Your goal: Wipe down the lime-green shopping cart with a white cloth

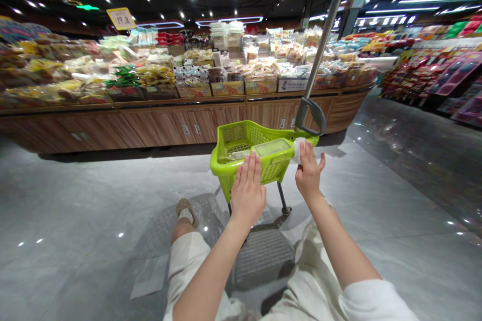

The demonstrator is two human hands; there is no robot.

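A small green plastic shopping cart (263,174) stands in front of me, with a clear panel (274,147) set in its near rim. My left hand (248,195) lies on that rim with fingers stretched out flat, and I see nothing held in it. On the rim's right end, my right hand (309,175) presses a white tissue or cloth (298,149) under its fingers; its exact kind is unclear. Just beyond, a grey loop handle (312,116) at the foot of a metal pole (327,30) rises from the cart's right side.
A long wooden display counter (181,123) piled with packaged foods runs across behind the cart. Shelves of packets (417,72) stand at the right. Glossy grey floor tiles (94,200) surround the cart. My shoe (187,209) is left of the cart.
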